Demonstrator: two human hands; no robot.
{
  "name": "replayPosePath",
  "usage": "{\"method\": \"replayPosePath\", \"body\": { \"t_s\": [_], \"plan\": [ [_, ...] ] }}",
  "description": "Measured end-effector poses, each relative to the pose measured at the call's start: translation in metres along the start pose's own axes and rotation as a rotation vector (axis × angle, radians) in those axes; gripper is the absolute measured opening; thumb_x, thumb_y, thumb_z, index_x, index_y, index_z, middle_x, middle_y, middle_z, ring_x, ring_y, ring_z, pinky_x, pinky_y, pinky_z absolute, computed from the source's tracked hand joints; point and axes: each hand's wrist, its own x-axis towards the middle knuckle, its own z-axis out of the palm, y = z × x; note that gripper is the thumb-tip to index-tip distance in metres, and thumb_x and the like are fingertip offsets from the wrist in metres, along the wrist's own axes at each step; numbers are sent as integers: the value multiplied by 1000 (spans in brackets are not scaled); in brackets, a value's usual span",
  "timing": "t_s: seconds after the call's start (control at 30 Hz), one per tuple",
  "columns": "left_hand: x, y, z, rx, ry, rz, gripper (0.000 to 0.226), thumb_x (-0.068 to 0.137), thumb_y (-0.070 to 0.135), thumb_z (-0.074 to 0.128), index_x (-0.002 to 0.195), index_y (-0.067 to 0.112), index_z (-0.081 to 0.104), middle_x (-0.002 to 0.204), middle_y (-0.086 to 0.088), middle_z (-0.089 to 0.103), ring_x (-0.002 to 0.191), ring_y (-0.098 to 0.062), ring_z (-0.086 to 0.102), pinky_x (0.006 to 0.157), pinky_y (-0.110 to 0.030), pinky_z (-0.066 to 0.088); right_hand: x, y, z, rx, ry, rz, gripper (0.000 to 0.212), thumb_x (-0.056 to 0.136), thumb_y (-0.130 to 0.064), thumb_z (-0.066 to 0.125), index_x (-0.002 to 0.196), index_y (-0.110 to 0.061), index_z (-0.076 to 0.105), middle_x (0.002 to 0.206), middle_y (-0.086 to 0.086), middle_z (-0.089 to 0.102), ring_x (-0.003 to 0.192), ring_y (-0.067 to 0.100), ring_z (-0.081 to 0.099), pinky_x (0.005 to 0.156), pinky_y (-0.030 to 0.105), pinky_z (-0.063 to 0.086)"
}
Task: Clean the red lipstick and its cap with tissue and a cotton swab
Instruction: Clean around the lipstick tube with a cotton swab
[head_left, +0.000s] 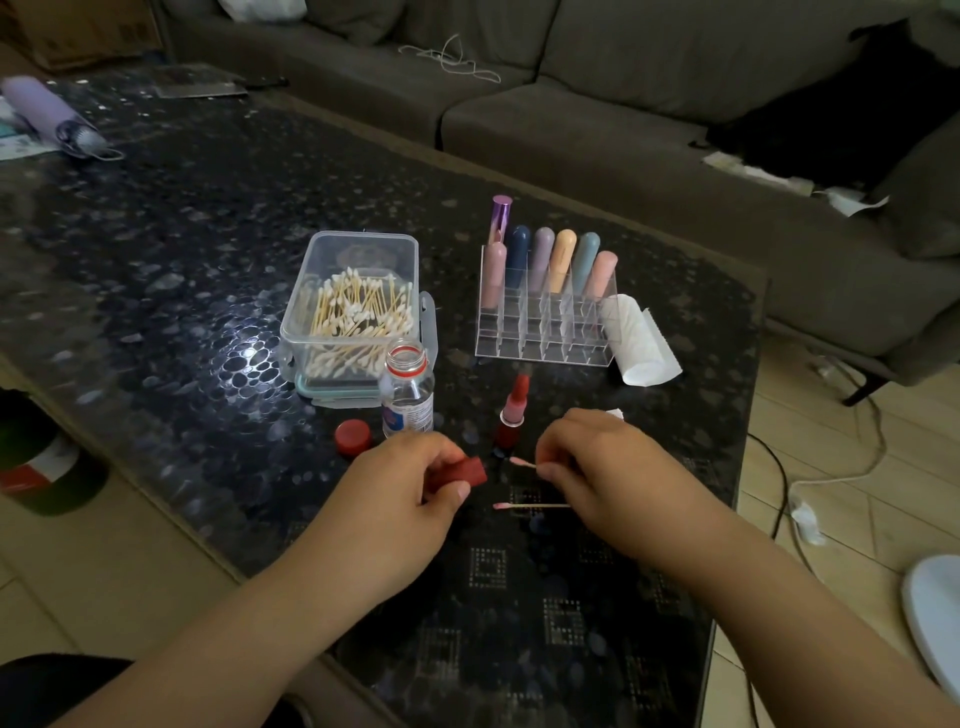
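Two swabs in play: one pink-tipped in right hand (597, 462), pinched by fingers near far end, tip aimed at cap (470, 470); used swab (530, 505) lying on bench (156, 270). Left hand (410, 488) fingers curled round red cap. Lipstick (511, 415) standing upright just behind, uncapped. Tip imo: tilt cap mouth toward swab, twirl inside rim gently, swap swab once pink. Tissue roll (641, 338) sits by organizer (545, 322) for final wipe.
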Motion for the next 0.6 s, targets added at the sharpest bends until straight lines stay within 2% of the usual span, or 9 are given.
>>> {"method": "replayPosePath", "body": {
  "t_s": [0.03,0.1,0.17,0.27,0.37,0.47,0.53,0.6],
  "plan": [
    [0,0,1,1,-1,0,13,83,21,61,87,33,58,89,15,64,84,-1,59,75,-12,44,-1,-1,-4,18,-3,11,10,92,-24,52,94,-18,59,85,-12,47,84,6,42,69,15,28],
    [0,0,2,1,-8,2,15,83,21,60,88,34,55,91,14,64,86,-2,59,80,-20,47,-5,-3,-10,101,-32,73,9,93,-24,49,95,-20,57,82,-13,54,79,7,48,65,16,35],
    [0,-1,2,7,-13,8,15,83,21,60,90,34,55,93,14,64,88,-3,58,81,-20,46,-8,-4,-13,173,-60,111,7,94,-25,46,95,-22,53,80,-7,63,74,10,56,66,24,45],
    [0,-5,5,63,5,44,16,81,20,63,93,28,58,94,12,58,90,-5,55,77,-15,40,-11,-4,-14,188,-64,122,5,95,-25,44,95,-23,48,75,-2,60,69,15,55,63,32,46],
    [4,-10,9,158,53,84,19,78,18,67,95,22,61,96,6,53,92,-12,50,83,-24,42,-11,-5,-15,241,-39,153,6,96,-23,41,96,-22,47,76,3,60,67,20,56,63,38,46],
    [6,-11,13,205,78,90,22,77,18,67,99,19,62,96,3,54,94,-16,52,83,-31,45,-12,-3,-14,284,-41,181,14,96,-19,39,101,-25,50,77,-2,60,66,11,55,60,28,45],
    [6,-12,15,218,106,91,23,77,20,68,99,18,61,96,4,55,91,-16,53,80,-28,44,-14,-3,-14,274,-59,185,16,95,-17,42,99,-27,54,75,-9,61,66,4,57,60,20,46],
    [4,-13,15,222,146,94,26,76,22,70,99,18,60,96,4,57,85,-12,51,76,-24,42,-16,-5,-14,289,-43,189,15,92,-15,50,92,-26,60,74,-9,67,69,3,64,67,21,53]
  ]
}}
